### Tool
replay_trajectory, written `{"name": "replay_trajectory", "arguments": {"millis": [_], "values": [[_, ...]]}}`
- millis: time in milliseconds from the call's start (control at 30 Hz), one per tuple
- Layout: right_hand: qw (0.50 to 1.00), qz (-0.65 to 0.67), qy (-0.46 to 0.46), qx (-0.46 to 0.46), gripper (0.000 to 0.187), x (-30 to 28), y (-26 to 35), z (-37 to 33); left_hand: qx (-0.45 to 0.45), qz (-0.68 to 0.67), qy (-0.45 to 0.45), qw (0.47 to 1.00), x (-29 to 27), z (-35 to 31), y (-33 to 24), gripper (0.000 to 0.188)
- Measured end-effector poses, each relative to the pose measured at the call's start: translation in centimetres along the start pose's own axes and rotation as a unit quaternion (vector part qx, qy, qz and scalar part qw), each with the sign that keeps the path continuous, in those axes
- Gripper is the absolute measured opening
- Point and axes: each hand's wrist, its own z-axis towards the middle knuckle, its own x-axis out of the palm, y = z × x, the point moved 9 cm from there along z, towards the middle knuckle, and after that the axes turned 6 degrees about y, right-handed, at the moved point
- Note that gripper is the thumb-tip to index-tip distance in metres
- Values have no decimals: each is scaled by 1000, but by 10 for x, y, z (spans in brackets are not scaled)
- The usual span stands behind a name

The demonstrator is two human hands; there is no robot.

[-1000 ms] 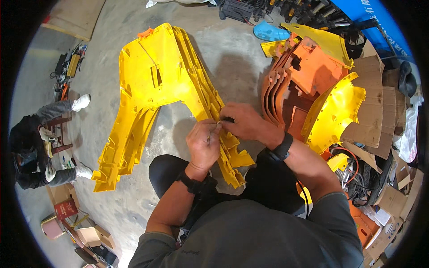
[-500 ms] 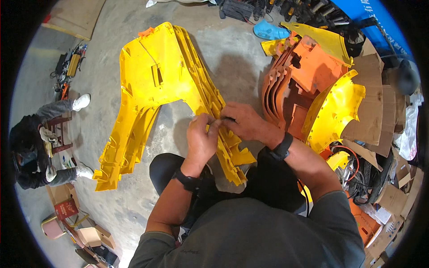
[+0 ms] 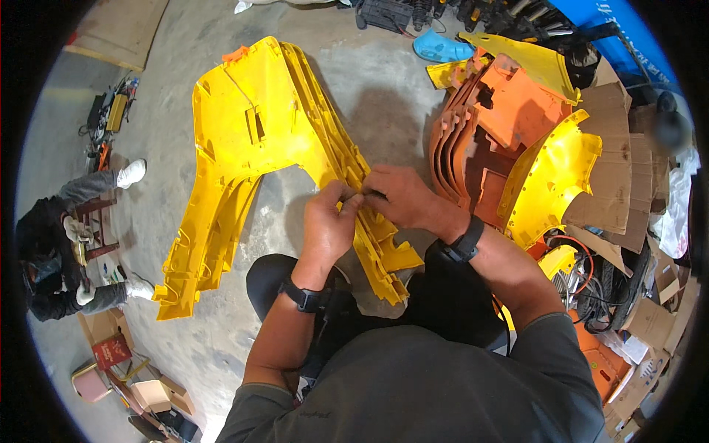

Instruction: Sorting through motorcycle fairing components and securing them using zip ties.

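Several nested yellow plastic panels, shaped like an upturned U, lie on the floor before my knees. My left hand and my right hand meet above the right leg of the stack. Both are closed, thumbs and fingers pinched together tip to tip. Whatever lies between the fingertips is too small or too hidden to name. Whether the fingers touch the panel edge beneath them, I cannot tell. Each wrist wears a black band.
On the right stand stacked orange panels, a curved yellow panel and cardboard. A blue piece lies at the back. At far left a seated person in white gloves works beside tools. Boxes lie lower left.
Both hands stay pinched together over the panels' right leg, with only slight finger movement. The whole view has shifted a little; the panels lie as before.
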Motion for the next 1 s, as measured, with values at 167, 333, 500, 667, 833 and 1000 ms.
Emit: {"name": "replay_trajectory", "arguments": {"millis": [167, 333, 500, 667, 833, 1000], "values": [[999, -28, 20, -6, 13, 3, 1, 5, 12, 30, 8, 999, -1, 2, 2, 9], [999, -27, 42, 3, 16, 4, 0, 9, -2, -35, 14, 999, -1, 5, 6, 13], [999, -22, 33, 3, 16, 0, -1, 7, -57, -71, 8, 996, 1, 4, 12, 10], [999, 32, 25, 15, 17, -4, -1, 5, -66, -132, -9, 989, 6, 1, 27, 9], [992, 62, 54, 97, 24, -3, -12, 3, -78, -124, -30, 989, 8, -2, 27, 8], [988, 52, 68, 129, 32, -2, -17, 5, -38, -123, -39, 991, 7, -7, 20, 5]]}}
